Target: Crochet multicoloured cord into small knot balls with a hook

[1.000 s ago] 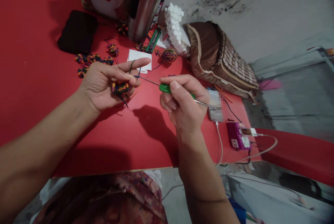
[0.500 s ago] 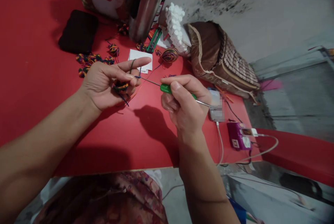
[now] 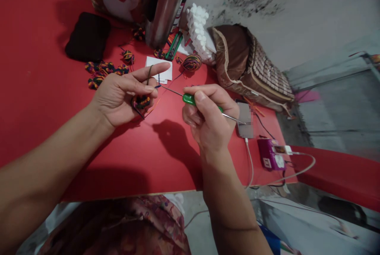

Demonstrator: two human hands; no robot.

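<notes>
Your right hand [image 3: 210, 113] clasps the slim green-handled metal hook [image 3: 189, 99]; at its tip, your left hand [image 3: 120, 96] pinches the small curled multicoloured yarn piece [image 3: 143, 101].

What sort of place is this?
Probably a home, perhaps a small workshop: a red table holds a ball of yarn and a phone on a cable, beside a stained wall.

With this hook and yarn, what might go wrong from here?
The dark blue yarn might slip off the green-handled hook, since only the tip appears to meet it beside the left hand. The yarn ball lies loose on the red table, so a tug on its strand might roll it.
</notes>
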